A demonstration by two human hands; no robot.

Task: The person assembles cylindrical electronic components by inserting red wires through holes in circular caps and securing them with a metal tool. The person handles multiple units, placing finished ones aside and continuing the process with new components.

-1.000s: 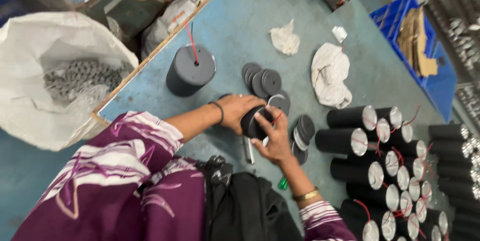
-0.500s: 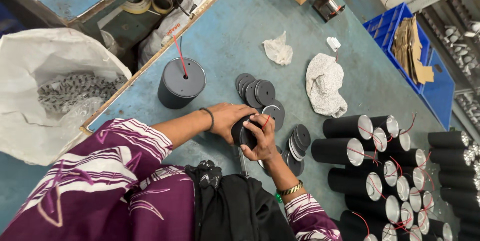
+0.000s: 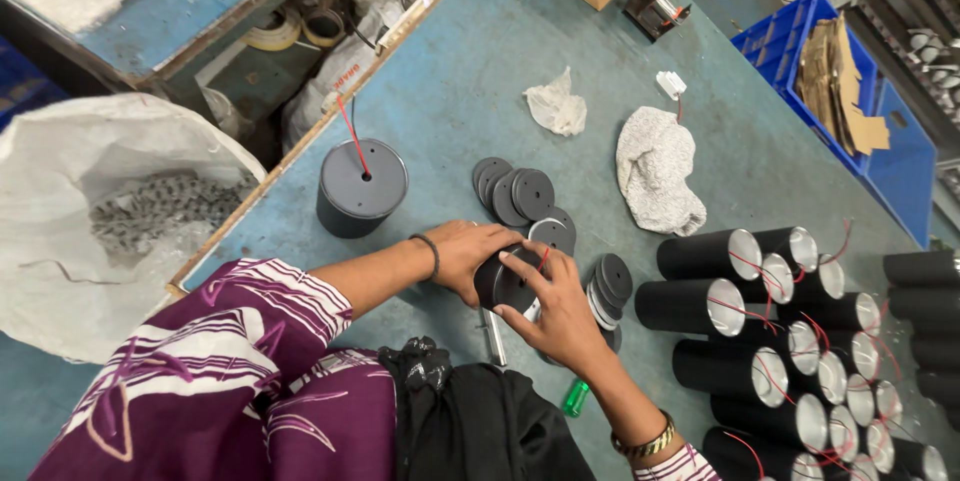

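Two hands seated around a small black cylinder on a blue-green worktable.

The worktable carries everything shown. At its left edge sits a large white sack of grey pieces; at the right lies a stack of black tubes on their sides, open ends showing silver and red wires. A wider black canister with a red wire stands upright near the table's left edge. A pale cloth lies further back, and dark discs are fanned between canister and cloth. At front centre, the left hand wraps its fingers closed around the side of the small black cylinder, while the right hand presses curled fingers on its top face.
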